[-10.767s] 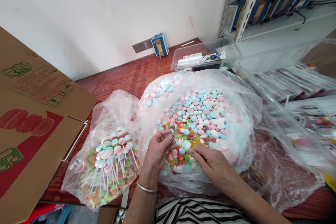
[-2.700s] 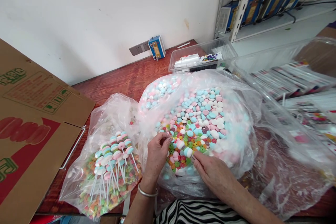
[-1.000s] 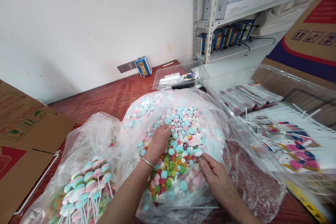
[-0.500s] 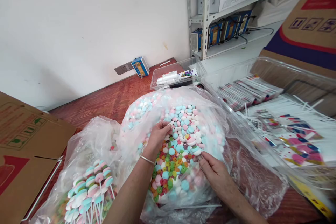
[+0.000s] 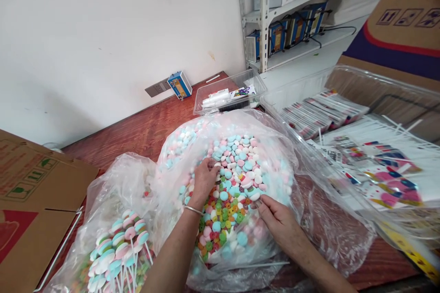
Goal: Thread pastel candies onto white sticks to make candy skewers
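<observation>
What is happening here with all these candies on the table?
A person works with both hands inside a big clear bag of candies, pastel discs and small coloured rings. The left hand reaches into the pile and picks at a pale disc. The right hand pinches a partly built stack of discs at the near edge. Finished candy lollipops on white sticks lie in a smaller bag to the left, on the wooden table.

Round candy discs in the clear plastic bag: pastel pink, pale blue, white. Small ring candies: green, orange, red, yellow. Stick lollipops: pink, blue, white bands; white sticks. Wooden bench: reddish-brown, grained. Cardboard box: tan, red and green print. Thin bangle: silver.
</observation>
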A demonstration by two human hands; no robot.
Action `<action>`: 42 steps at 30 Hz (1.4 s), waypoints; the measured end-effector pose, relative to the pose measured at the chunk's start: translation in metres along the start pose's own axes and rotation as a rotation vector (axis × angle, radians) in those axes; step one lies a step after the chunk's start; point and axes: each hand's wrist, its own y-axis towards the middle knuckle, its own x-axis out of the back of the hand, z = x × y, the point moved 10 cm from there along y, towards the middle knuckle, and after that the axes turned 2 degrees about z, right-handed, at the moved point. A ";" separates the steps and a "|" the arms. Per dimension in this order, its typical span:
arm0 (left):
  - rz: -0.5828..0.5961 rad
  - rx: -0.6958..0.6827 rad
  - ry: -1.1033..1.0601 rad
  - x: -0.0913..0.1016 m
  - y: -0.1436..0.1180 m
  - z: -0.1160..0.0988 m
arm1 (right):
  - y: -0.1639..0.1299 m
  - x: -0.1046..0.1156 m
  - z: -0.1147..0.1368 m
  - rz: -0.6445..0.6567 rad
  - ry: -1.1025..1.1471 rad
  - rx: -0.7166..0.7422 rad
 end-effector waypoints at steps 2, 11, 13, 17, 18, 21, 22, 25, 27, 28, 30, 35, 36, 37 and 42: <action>-0.004 -0.020 0.038 -0.002 0.003 -0.003 | 0.000 -0.001 -0.001 0.002 0.000 0.000; -0.016 -0.107 0.312 -0.008 -0.003 -0.020 | -0.001 0.000 0.000 0.007 0.001 -0.007; -0.019 -0.137 0.345 -0.011 -0.009 -0.025 | 0.000 -0.001 0.001 0.011 -0.001 -0.004; -0.020 -0.168 0.367 -0.019 -0.015 -0.030 | 0.002 -0.002 0.002 -0.001 -0.013 0.021; -0.022 -0.170 0.362 -0.019 -0.015 -0.031 | 0.002 -0.002 0.002 -0.003 -0.022 0.027; -0.036 -0.166 0.316 -0.016 -0.013 -0.032 | 0.001 -0.002 0.001 0.002 -0.033 0.034; -0.044 -0.163 0.293 -0.013 -0.013 -0.032 | 0.001 -0.002 0.001 0.005 -0.030 0.033; -0.069 -0.159 0.178 -0.002 -0.019 -0.037 | 0.000 0.000 0.002 -0.002 0.001 0.024; -0.044 -0.138 -0.060 0.003 -0.031 -0.040 | 0.002 0.000 0.005 -0.013 0.061 0.015; -0.007 -0.112 -0.219 0.002 -0.038 -0.041 | 0.003 0.000 0.008 -0.018 0.107 0.017; 0.103 -0.027 -0.535 -0.006 -0.056 -0.044 | 0.008 -0.002 0.017 -0.032 0.208 0.041; 0.295 0.090 -0.895 -0.021 -0.096 -0.064 | 0.014 -0.010 0.037 -0.031 0.301 0.105; 0.309 0.105 -0.920 -0.022 -0.101 -0.065 | 0.014 -0.012 0.038 -0.026 0.299 0.104; 0.319 0.128 -0.943 -0.023 -0.106 -0.065 | 0.013 -0.014 0.038 -0.023 0.296 0.103; 0.342 0.261 -1.046 -0.031 -0.119 -0.053 | 0.011 -0.014 0.034 -0.050 0.280 0.087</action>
